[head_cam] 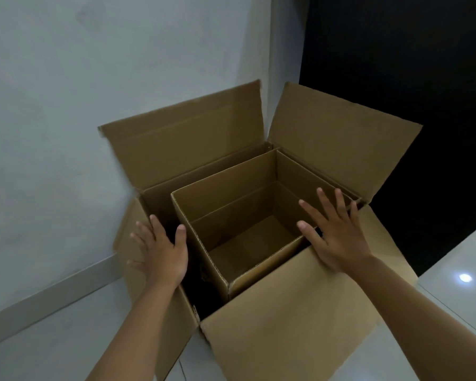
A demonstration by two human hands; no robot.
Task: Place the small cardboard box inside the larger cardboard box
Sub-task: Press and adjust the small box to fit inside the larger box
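The small box [239, 232] is sitting open-topped inside the big box [294, 306], pushed toward the far right corner, with a dark gap along its left and near sides. The placing looks essentially done; what is left is probably to let it settle flat and draw both hands straight up, clear of the flaps. The left hand [160, 254] is hovering spread over the left gap, thumb nearing the small box's rim; contact is unclear. The right hand [335, 235] is splayed, gripping nothing, over the right rim.
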